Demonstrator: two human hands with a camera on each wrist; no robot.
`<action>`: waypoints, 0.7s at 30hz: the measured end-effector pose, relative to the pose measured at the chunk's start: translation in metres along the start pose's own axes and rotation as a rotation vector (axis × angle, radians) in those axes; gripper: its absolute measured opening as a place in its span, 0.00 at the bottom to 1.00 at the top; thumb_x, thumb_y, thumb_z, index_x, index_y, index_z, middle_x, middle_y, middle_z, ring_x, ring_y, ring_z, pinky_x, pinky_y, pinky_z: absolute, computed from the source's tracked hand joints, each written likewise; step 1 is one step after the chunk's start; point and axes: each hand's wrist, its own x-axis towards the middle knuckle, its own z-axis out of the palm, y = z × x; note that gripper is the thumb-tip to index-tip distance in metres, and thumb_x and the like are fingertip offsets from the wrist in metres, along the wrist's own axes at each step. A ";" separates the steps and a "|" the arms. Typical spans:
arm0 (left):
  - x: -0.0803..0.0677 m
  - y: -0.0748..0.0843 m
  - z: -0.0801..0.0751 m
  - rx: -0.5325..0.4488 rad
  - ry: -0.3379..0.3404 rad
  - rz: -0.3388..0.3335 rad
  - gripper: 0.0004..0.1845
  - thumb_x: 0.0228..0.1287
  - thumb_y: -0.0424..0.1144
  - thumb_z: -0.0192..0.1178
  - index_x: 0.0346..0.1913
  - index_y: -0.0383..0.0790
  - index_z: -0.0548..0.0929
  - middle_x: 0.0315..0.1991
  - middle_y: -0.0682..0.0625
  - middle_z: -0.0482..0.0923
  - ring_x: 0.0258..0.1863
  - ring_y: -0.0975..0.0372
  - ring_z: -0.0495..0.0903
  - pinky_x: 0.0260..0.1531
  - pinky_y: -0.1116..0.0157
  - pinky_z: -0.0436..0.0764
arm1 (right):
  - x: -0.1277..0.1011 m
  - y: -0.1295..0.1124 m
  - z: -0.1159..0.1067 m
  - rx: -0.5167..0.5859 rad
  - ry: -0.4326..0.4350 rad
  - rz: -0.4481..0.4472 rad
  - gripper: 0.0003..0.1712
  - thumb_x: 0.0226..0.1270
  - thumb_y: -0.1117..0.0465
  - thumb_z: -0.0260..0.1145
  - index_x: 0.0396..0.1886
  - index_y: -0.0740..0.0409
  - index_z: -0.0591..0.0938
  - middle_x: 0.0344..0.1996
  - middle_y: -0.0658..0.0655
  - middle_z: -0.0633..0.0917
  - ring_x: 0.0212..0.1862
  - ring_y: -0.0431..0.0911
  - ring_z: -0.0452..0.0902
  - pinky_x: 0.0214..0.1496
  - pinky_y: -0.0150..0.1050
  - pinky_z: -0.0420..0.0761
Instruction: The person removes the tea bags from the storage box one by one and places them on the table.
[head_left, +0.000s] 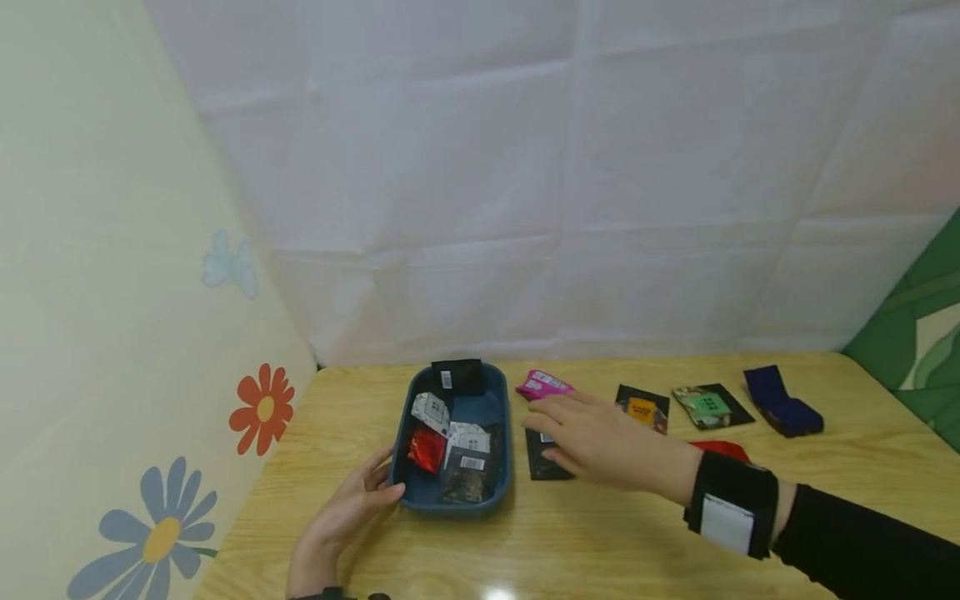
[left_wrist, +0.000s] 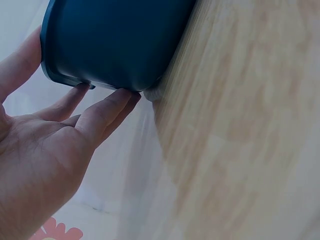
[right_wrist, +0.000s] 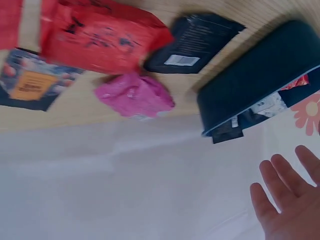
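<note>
The left hand [left_wrist: 45, 150] fills the lower left of the frame, palm open toward the camera. Its fingers [left_wrist: 107, 112] are straight and their tips touch the lower rim of a dark blue tray [left_wrist: 115, 40], which takes the upper left and the upper middle. The thumb lies against the tray's left edge. The wooden bench [left_wrist: 240, 130] covers the right half. At the bottom left corner, a part of an orange flower [left_wrist: 57, 233] shows.

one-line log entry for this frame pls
left hand: touches tray wall, fingers straight | right hand: open, over black packet | pink packet: on table beside tray
</note>
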 end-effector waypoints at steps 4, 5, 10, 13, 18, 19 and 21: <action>0.000 -0.001 0.000 -0.005 -0.014 0.016 0.42 0.68 0.32 0.61 0.77 0.29 0.49 0.72 0.24 0.51 0.71 0.38 0.58 0.66 0.49 0.65 | 0.017 -0.007 0.001 0.036 -0.053 -0.012 0.27 0.72 0.52 0.64 0.67 0.55 0.74 0.65 0.59 0.76 0.67 0.53 0.70 0.67 0.52 0.68; 0.000 -0.001 -0.001 -0.005 -0.015 0.015 0.42 0.68 0.32 0.61 0.77 0.29 0.49 0.72 0.24 0.51 0.71 0.38 0.58 0.66 0.49 0.65 | 0.022 -0.009 0.002 0.035 -0.055 -0.020 0.27 0.72 0.52 0.63 0.67 0.55 0.75 0.65 0.59 0.76 0.66 0.53 0.70 0.67 0.52 0.69; 0.001 0.000 0.000 -0.005 -0.019 0.008 0.42 0.68 0.32 0.61 0.77 0.29 0.49 0.72 0.23 0.51 0.71 0.39 0.59 0.65 0.50 0.67 | 0.046 -0.021 0.004 -0.037 -0.066 -0.052 0.25 0.72 0.51 0.63 0.65 0.53 0.77 0.64 0.57 0.77 0.65 0.52 0.71 0.67 0.50 0.70; 0.001 0.001 0.000 -0.001 -0.011 0.004 0.42 0.68 0.32 0.61 0.77 0.29 0.49 0.72 0.23 0.51 0.71 0.38 0.58 0.65 0.50 0.67 | 0.061 -0.028 0.002 -0.055 -0.100 -0.056 0.24 0.72 0.49 0.63 0.64 0.52 0.78 0.63 0.56 0.78 0.65 0.50 0.71 0.66 0.49 0.71; 0.000 0.002 0.001 0.003 0.006 0.002 0.42 0.67 0.32 0.62 0.77 0.29 0.50 0.72 0.23 0.51 0.70 0.36 0.58 0.66 0.46 0.64 | 0.083 -0.038 0.006 0.007 -0.200 -0.022 0.23 0.70 0.50 0.66 0.62 0.50 0.80 0.59 0.53 0.80 0.61 0.48 0.74 0.65 0.47 0.72; 0.000 0.002 0.001 0.002 0.005 0.004 0.42 0.67 0.32 0.61 0.77 0.29 0.50 0.72 0.23 0.51 0.70 0.37 0.58 0.66 0.46 0.64 | 0.086 -0.041 0.008 0.011 -0.220 -0.015 0.23 0.69 0.50 0.66 0.61 0.49 0.80 0.58 0.52 0.81 0.60 0.47 0.75 0.64 0.46 0.72; 0.000 0.002 0.001 0.003 0.009 0.003 0.42 0.67 0.31 0.61 0.77 0.29 0.50 0.72 0.23 0.52 0.70 0.37 0.58 0.65 0.46 0.65 | 0.093 -0.046 0.015 -0.009 -0.262 -0.013 0.23 0.68 0.49 0.67 0.60 0.48 0.81 0.58 0.51 0.81 0.59 0.46 0.76 0.63 0.44 0.73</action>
